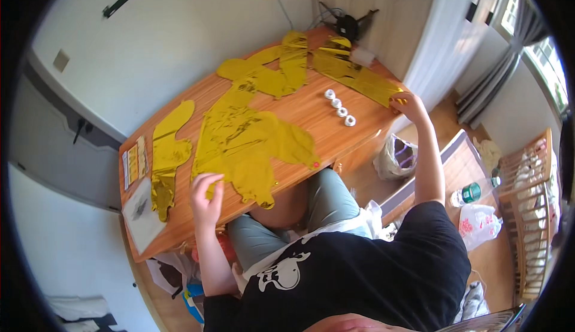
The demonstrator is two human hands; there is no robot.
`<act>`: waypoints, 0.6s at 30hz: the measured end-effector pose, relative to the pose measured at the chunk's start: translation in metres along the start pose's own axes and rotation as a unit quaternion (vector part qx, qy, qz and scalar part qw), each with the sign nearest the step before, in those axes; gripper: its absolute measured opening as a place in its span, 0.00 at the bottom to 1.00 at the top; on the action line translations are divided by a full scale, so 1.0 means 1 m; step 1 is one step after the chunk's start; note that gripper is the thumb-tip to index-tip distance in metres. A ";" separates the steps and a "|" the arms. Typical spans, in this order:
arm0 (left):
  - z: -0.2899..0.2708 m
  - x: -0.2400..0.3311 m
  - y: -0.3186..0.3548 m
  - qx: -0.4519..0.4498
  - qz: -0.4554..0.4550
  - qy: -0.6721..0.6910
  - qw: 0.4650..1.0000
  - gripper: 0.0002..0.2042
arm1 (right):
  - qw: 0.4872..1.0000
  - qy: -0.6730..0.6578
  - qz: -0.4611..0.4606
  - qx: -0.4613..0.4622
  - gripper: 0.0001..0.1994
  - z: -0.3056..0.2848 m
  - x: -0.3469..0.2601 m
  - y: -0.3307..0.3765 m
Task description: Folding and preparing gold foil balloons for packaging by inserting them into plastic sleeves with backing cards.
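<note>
Flat gold foil balloons lie spread over the wooden table. A large uninflated foil balloon (239, 140) covers the middle, its lower edge reaching the table's near side. By its lower left corner is my left hand (206, 194), thumb and fingers apart; whether the fingertips touch the foil is not clear. Off to the right, my right hand (406, 104) has its fingers closed on the end of a long foil balloon (359, 77). Several small white rolls of ribbon (342, 111) stand in a row between the balloons and the near right edge.
Another foil balloon (171, 146) lies at the left, beside a colourful printed sheet (135, 163) and a clear plastic bag (144, 215). A black router (346, 26) stands in the far corner. Right of the table are a plastic bag (395, 157), a bottle (475, 192) and a wooden crib (530, 212).
</note>
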State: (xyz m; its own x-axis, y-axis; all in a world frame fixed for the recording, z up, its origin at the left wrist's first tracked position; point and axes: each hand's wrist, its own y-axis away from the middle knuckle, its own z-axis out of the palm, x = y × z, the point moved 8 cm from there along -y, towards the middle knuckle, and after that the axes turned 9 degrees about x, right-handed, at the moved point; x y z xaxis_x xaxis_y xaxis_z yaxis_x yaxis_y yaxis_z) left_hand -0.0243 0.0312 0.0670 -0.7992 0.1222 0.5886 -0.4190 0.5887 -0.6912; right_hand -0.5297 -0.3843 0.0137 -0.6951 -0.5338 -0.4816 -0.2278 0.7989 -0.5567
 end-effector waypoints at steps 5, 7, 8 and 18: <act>0.135 0.110 -0.034 -0.217 0.140 0.118 0.959 0.07 | 0.997 -0.005 -0.067 -0.036 0.10 0.006 0.037 -0.009; 0.185 0.143 -0.043 -0.253 0.173 0.149 0.940 0.07 | 0.998 -0.029 -0.048 -0.019 0.09 0.012 0.042 -0.014; 0.208 0.158 -0.047 -0.262 0.188 0.153 0.934 0.07 | 0.998 -0.032 -0.045 -0.019 0.09 0.015 0.033 -0.017; 0.462 0.218 -0.029 -0.323 0.242 0.046 0.914 0.13 | 0.988 -0.108 0.109 -0.024 0.13 0.024 0.063 -0.032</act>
State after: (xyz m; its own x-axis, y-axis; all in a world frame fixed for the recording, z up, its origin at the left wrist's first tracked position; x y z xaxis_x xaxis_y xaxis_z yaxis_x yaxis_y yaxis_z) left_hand -0.3852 -0.3285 0.0216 -0.7720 0.5414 0.3330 0.3382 0.7934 -0.5061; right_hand -0.5505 -0.4499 -0.0151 -0.5701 -0.3896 -0.7233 -0.1241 0.9111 -0.3930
